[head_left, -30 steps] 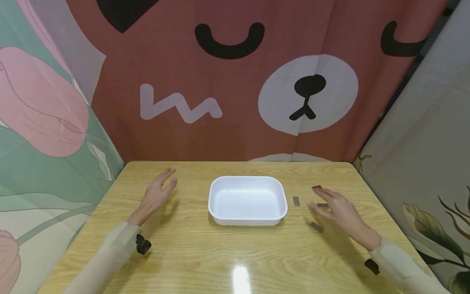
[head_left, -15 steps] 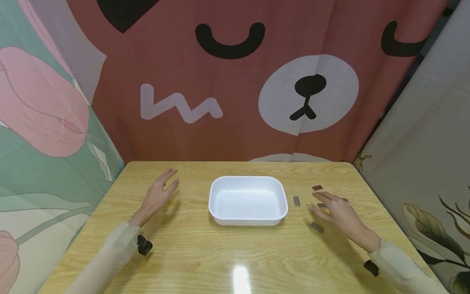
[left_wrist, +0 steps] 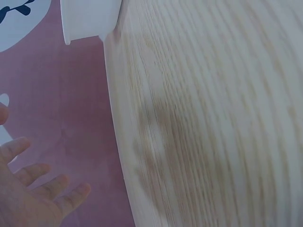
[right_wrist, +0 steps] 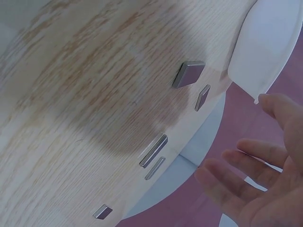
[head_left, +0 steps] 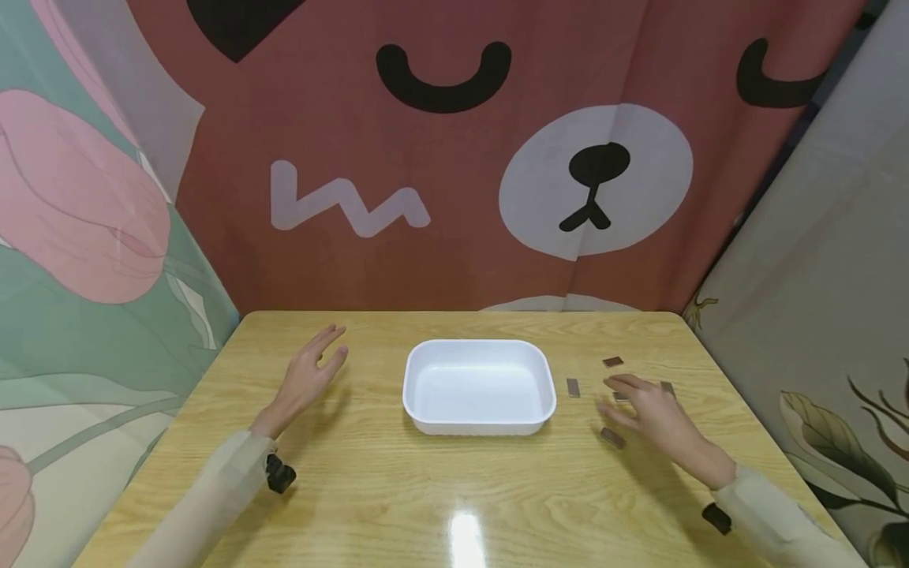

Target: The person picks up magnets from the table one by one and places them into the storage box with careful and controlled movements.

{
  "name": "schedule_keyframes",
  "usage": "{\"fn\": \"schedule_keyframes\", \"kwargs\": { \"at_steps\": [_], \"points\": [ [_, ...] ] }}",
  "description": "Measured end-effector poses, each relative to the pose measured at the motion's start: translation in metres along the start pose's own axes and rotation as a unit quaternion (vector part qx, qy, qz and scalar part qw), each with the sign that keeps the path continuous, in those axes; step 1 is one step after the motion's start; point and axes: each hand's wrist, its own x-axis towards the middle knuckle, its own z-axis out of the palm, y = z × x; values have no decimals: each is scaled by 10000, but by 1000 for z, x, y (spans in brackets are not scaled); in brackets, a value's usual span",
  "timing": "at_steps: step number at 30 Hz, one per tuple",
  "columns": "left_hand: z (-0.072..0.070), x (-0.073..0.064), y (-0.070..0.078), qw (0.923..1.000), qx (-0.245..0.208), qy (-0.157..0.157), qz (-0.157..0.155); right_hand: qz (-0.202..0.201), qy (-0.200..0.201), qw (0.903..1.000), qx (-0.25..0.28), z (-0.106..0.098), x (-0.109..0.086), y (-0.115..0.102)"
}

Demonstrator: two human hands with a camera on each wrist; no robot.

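My right hand (head_left: 660,422) hovers above the right part of the table, fingers loosely extended, holding nothing. Around it lie several small, flat, brownish rectangular pieces with shiny metallic edges. One piece (head_left: 613,362) lies beyond the fingertips and another (head_left: 573,387) beside the tray. A third piece (head_left: 621,397) is partly covered by the fingers. Nearer me is a tilted piece (head_left: 613,438), and one (head_left: 667,388) shows behind the hand. In the right wrist view, a thicker piece (right_wrist: 190,74) stands out below the open palm. My left hand (head_left: 304,379) is raised over the table's left side, fingers spread, with nothing in it.
A white rectangular tray (head_left: 479,427) with nothing inside sits mid-table between the hands. The wooden table (head_left: 369,497) reaches back to a bear-print curtain (head_left: 454,268). Patterned curtains hang at the left (head_left: 85,339) and right (head_left: 817,315).
My right hand has drawn back slightly, uncovering the far piece and the one behind the hand. My left hand has shifted a little to the right. The pieces and tray stay put.
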Motion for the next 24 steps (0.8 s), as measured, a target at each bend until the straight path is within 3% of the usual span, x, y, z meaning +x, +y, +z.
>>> {"fn": "schedule_keyframes", "kwargs": {
  "at_steps": [10, 24],
  "points": [
    [2, -2, 5, 9998, -151, 6, 92, 24, 75, 9999, 102, 0, -3, -2],
    [7, -2, 7, 9996, -237, 24, 171, 144, -157, 9998, 26, -2, -7, -8]
  ]
}}
